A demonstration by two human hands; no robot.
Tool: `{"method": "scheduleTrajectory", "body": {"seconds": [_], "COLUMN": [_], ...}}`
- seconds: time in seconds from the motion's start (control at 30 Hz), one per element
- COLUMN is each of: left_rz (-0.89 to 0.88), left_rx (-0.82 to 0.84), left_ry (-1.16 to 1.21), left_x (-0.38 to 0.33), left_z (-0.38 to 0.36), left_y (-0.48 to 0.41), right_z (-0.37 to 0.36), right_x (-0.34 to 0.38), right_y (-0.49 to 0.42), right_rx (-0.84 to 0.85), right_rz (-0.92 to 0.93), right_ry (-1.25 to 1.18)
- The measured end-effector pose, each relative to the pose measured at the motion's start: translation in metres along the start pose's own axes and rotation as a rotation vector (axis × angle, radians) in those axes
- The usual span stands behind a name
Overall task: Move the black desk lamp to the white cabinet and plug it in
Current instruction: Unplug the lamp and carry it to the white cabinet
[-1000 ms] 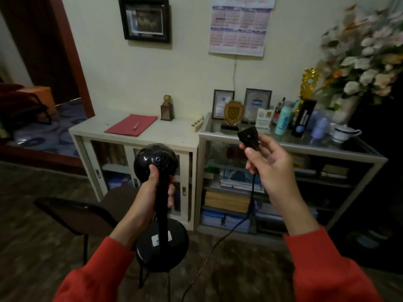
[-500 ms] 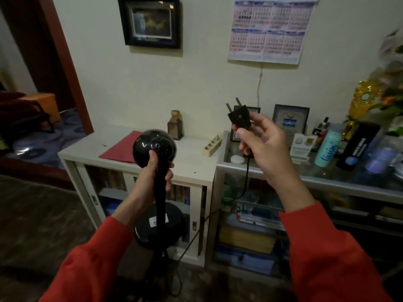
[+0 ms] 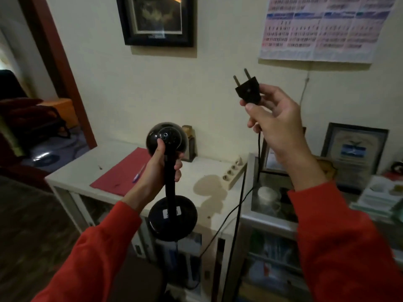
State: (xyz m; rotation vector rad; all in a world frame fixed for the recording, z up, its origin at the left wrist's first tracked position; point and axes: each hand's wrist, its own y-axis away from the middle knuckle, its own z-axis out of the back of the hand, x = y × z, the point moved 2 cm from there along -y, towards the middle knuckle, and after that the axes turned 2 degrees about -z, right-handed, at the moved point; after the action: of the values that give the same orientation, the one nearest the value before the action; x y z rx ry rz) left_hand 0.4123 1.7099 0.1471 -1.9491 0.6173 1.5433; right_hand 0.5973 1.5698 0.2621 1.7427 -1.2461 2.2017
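My left hand (image 3: 160, 168) grips the stem of the black desk lamp (image 3: 172, 216), just under its round head. The lamp hangs in the air over the front edge of the white cabinet (image 3: 209, 205), its round base lowest. My right hand (image 3: 274, 120) holds the lamp's black two-pin plug (image 3: 248, 90) up in front of the wall, pins pointing up. The black cord (image 3: 234, 212) drops from that hand past the cabinet's right edge. A cream power strip (image 3: 234, 173) lies on the cabinet top at its right rear.
A red folder (image 3: 118, 173) with a pen lies on the cabinet's left half, and a small brown ornament (image 3: 189, 140) stands at the back. A glass-topped shelf (image 3: 272, 214) with framed certificates adjoins on the right. A doorway (image 3: 43, 105) opens on the left.
The view has closed in on the cabinet. My left hand carried the lamp forward over the cabinet's front edge. My right hand raised the plug higher, pins now upward.
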Motion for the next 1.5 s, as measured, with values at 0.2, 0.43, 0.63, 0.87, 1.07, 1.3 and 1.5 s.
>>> {"method": "scheduleTrajectory", "body": {"seconds": [0.2, 0.43, 0.63, 0.87, 1.07, 1.3, 1.5], "left_rz": [-0.004, 0.067, 0.107, 0.099, 0.129, -0.057, -0.218], "left_rx": [0.009, 0.023, 0.079, 0.110, 0.188, -0.182, -0.135], "left_ry": [-0.027, 0.006, 0.068, 0.058, 0.052, -0.447, -0.787], "left_x": [0.024, 0.078, 0.116, 0.126, 0.131, 0.153, 0.179], "left_z": [0.016, 0.048, 0.069, 0.075, 0.085, 0.117, 0.094], "left_y": [-0.078, -0.158, -0.204, -0.220, -0.216, -0.164, -0.112], "right_z": [-0.014, -0.026, -0.024, -0.018, -0.017, -0.016, -0.011], "right_x": [-0.034, -0.105, -0.165, -0.217, -0.241, -0.255, -0.275], "right_y": [-0.076, -0.129, -0.160, -0.150, -0.138, -0.118, -0.098], "right_rx": [0.015, -0.015, -0.071, -0.057, -0.033, -0.014, -0.035], "right_rz": [0.054, 0.029, -0.021, -0.037, -0.077, -0.096, -0.203], "right_ry": [0.013, 0.111, 0.234, 0.381, 0.429, 0.429, 0.373]}}
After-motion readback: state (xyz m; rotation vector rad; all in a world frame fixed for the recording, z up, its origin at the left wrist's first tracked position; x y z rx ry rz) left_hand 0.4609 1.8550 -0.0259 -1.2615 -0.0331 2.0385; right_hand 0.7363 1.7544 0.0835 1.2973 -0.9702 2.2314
